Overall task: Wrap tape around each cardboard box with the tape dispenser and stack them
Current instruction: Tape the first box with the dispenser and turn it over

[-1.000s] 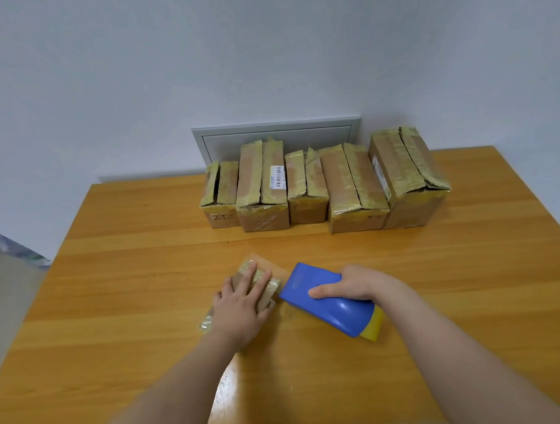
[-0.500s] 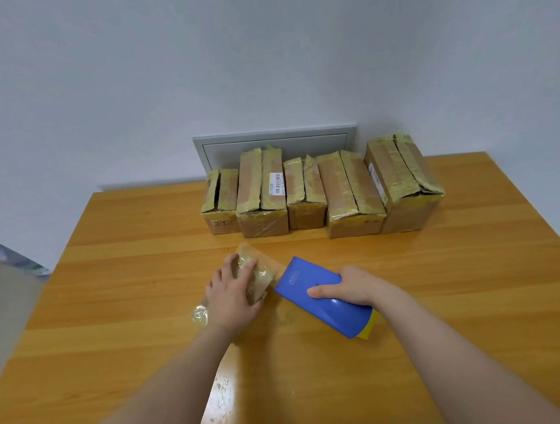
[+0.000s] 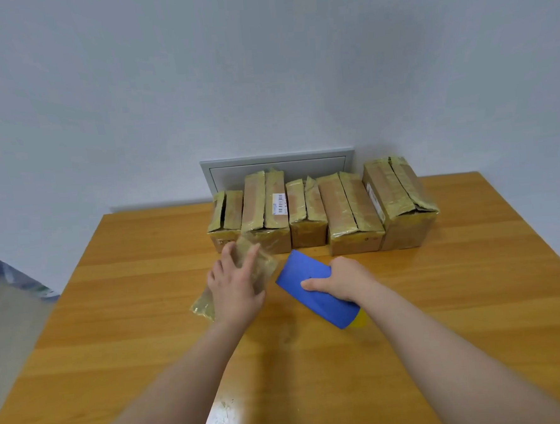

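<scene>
The left hand (image 3: pixel 234 286) gripped a small box (image 3: pixel 262 268) wrapped in shiny, yellowish tape. Its fingers lay spread over the top of the box and the thumb sat at the box's right edge. The box was tilted, its far end raised past the fingertips and its near end showing just left of the wrist. Whether that near end touched the table (image 3: pixel 457 299) could not be told.

Just to the right of this hand, the right hand (image 3: pixel 341 278) was closed round a blue dispenser (image 3: pixel 300 271). The thumb lay across its upper face and the fingers wrapped over the far side. The dispenser angled from near the box back towards the right forearm, where a bit of yellow showed at its near end. Dispenser and box were close together but apart.

Beyond both hands, a row of boxes (image 3: pixel 350 207) stood side by side at the far edge of the wooden table, five in all, each banded with the same tape. The second from the left bore a white barcode label (image 3: pixel 279 203). The far end of the held box overlapped this row in the view.

Behind the row, a grey panel (image 3: pixel 279 166) was set in a pale wall (image 3: pixel 263 65).
</scene>
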